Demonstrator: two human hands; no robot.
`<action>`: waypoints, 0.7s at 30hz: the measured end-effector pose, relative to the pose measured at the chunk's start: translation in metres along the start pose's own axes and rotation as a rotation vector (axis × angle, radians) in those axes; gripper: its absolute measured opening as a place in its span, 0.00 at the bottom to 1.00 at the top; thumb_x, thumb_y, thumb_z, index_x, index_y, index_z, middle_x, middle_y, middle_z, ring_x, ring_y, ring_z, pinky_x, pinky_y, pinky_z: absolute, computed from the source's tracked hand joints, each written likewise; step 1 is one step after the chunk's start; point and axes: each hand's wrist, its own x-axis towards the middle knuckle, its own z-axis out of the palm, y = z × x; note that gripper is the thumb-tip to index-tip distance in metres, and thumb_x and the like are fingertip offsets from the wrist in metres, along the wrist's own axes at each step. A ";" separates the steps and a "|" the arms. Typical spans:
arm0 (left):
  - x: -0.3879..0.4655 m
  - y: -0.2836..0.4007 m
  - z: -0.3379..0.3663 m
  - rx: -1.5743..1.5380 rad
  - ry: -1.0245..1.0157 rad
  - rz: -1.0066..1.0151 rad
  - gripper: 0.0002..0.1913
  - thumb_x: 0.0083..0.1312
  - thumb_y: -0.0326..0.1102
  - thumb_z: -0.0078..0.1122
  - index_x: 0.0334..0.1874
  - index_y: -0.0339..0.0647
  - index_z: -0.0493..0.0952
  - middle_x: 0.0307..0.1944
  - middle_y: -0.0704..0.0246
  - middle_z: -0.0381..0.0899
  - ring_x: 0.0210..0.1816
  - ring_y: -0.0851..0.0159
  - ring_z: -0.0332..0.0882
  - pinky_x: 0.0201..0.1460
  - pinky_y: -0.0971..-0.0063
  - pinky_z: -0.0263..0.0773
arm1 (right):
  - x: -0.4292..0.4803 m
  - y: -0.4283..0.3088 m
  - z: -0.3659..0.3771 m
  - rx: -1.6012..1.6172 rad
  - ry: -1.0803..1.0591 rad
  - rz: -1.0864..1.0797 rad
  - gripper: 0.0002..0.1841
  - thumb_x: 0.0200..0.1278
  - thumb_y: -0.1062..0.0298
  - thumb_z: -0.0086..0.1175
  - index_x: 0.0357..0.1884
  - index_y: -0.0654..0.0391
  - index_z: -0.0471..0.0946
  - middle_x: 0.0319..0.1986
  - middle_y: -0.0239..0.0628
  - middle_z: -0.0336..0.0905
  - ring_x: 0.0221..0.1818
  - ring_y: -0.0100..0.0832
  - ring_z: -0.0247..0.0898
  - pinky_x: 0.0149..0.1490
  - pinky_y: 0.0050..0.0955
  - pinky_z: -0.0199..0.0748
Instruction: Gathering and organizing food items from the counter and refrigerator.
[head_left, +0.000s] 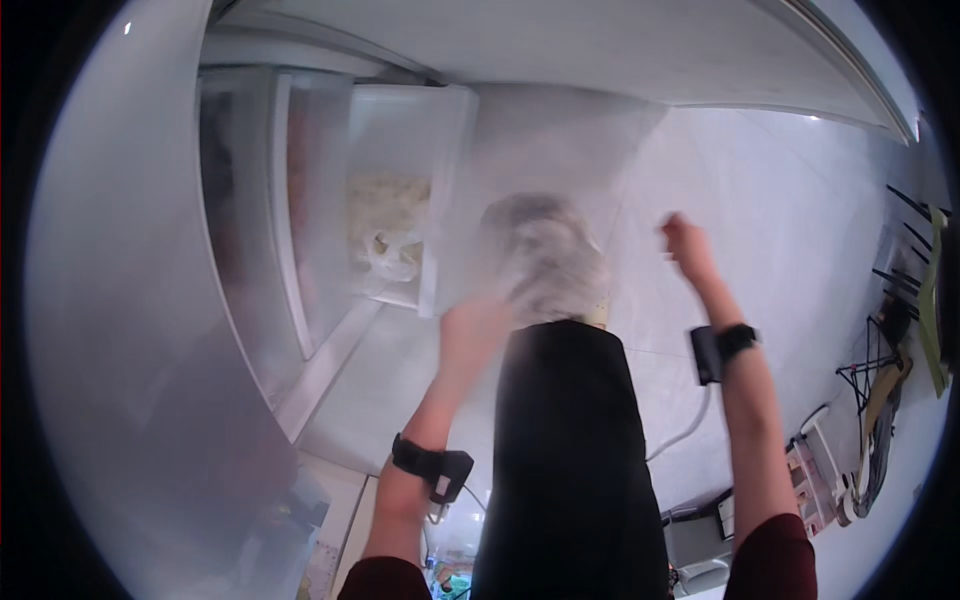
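Note:
From my left hand hangs or extends a blurred translucent plastic bag that looks greyish; its contents are not clear. The fingers of this hand are smeared by motion, though they meet the bag's near left edge. Out to the right, my right hand is raised over the pale floor with its fingers curled and nothing visible in them. Left of the bag, an open freezer drawer holds a pale yellowish mass and a knotted clear plastic bag.
More frosted drawers stand in the cabinet at left, beside a large pale door panel. Another pale panel spans the top. Folding chair frames and a clear storage box are at right. A black apron covers my front.

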 end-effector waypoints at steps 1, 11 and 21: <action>0.001 0.005 -0.010 0.002 -0.001 -0.008 0.07 0.57 0.29 0.52 0.32 0.31 0.75 0.24 0.66 0.77 0.27 0.73 0.71 0.32 0.74 0.67 | -0.011 0.002 -0.027 0.010 0.053 0.076 0.06 0.58 0.70 0.48 0.28 0.62 0.67 0.17 0.38 0.71 0.19 0.28 0.68 0.27 0.29 0.67; 0.020 -0.002 -0.015 -0.292 0.271 -0.249 0.07 0.60 0.30 0.51 0.35 0.33 0.74 0.30 0.73 0.74 0.32 0.78 0.66 0.35 0.82 0.63 | -0.036 -0.175 0.041 0.606 -0.349 -0.171 0.29 0.60 0.55 0.51 0.59 0.59 0.60 0.54 0.50 0.65 0.52 0.39 0.67 0.54 0.34 0.66; 0.020 0.003 0.005 -0.681 0.058 -0.309 0.09 0.59 0.30 0.53 0.40 0.33 0.75 0.33 0.73 0.76 0.35 0.78 0.70 0.39 0.83 0.63 | -0.049 -0.145 0.037 0.194 -0.271 -0.192 0.32 0.53 0.55 0.58 0.57 0.60 0.61 0.54 0.50 0.63 0.56 0.44 0.62 0.58 0.36 0.61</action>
